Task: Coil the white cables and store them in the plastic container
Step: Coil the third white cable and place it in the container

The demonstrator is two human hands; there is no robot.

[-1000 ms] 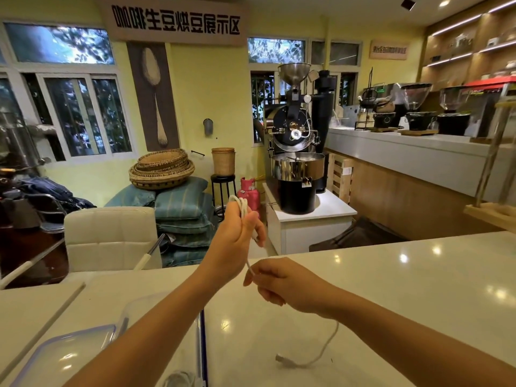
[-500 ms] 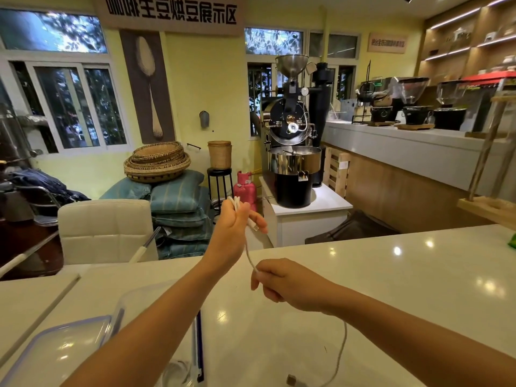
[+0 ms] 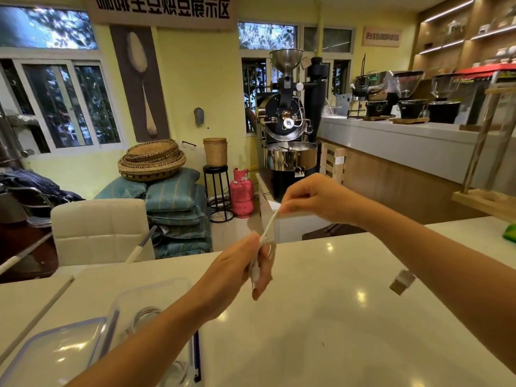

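My left hand point(image 3: 245, 263) is closed around a small bundle of white cable loops above the white counter. A taut stretch of the white cable point(image 3: 269, 227) runs up and right from it to my right hand point(image 3: 312, 199), which pinches it between fingertips. The cable's plug end point(image 3: 402, 282) swings blurred in the air below my right forearm. The clear plastic container point(image 3: 134, 305) stands at the lower left under my left forearm, with a coiled cable point(image 3: 148, 314) visible inside.
A clear lid with a blue rim point(image 3: 55, 350) lies left of the container. The white counter point(image 3: 335, 317) spreads to the right, with a green object point(image 3: 511, 233) at its far right edge. A white chair point(image 3: 100, 230) stands behind the counter.
My right hand has risen from below the left hand to up and right, pulling the cable taut. My left hand dropped lower. The plug end lifted off the counter and now swings.
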